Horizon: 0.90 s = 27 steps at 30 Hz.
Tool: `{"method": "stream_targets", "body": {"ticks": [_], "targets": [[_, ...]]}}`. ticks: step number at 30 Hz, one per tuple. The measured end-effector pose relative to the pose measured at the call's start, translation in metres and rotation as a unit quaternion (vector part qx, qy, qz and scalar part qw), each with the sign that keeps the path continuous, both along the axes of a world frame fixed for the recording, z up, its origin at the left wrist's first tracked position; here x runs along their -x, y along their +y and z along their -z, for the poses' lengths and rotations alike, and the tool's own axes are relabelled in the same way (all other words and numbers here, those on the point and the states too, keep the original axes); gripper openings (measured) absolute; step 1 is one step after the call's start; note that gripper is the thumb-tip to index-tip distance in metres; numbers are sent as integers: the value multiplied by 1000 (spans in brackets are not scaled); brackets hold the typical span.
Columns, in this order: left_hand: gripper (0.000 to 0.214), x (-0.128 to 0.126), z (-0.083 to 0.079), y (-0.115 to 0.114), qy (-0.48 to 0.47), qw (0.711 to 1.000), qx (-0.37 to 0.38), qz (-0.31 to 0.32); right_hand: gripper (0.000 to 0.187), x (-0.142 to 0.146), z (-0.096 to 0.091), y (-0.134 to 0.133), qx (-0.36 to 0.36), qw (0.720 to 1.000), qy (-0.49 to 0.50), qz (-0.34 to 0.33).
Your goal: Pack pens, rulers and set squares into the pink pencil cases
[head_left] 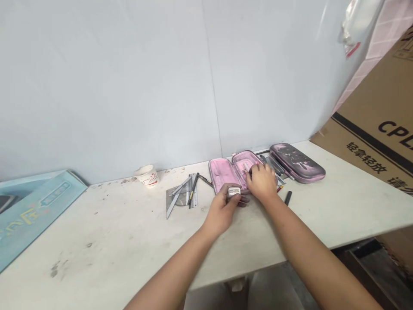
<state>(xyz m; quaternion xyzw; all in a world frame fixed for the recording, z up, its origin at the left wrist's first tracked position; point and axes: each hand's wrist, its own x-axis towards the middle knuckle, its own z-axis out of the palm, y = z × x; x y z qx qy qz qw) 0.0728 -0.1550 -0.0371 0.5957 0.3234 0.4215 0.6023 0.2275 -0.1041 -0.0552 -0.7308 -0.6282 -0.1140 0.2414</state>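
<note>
left hand (221, 211) pinches a small pencil sharpener (234, 191) at the open pink pencil case (222, 174), right hand (262, 181) curled into it, grip hidden.

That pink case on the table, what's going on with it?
A person is handling it with bare hands. Their left hand grips a small pencil sharpener at the near edge of the open pink pencil case, while their right hand rests over its far half. On the white table to the left lie a set square and a ruler. A dark, pink-edged case lies to the right, and a white paper cup stands farther left.
</note>
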Motion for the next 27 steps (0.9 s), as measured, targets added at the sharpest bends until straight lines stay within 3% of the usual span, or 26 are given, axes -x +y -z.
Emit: {"method": "stream_targets", "body": {"ticks": [6,13,17,22,27], "targets": [[31,29,0,-2,-5,999,8,-32,35,3,7,-5,-34,999,-25,-10],[37,115,-9,7,0,988,15,-154,30,34,-5,8,-60,984,-65,-155],[36,170,-14,13,14,978,15,-208,29,86,-20,28,-53,966,-80,-240],[27,233,-20,17,64,967,2,-246,30,185,-34,53,8,933,-77,-351],[17,286,-24,35,133,944,-23,-300,35,262,-39,75,73,920,-96,-373]]}}
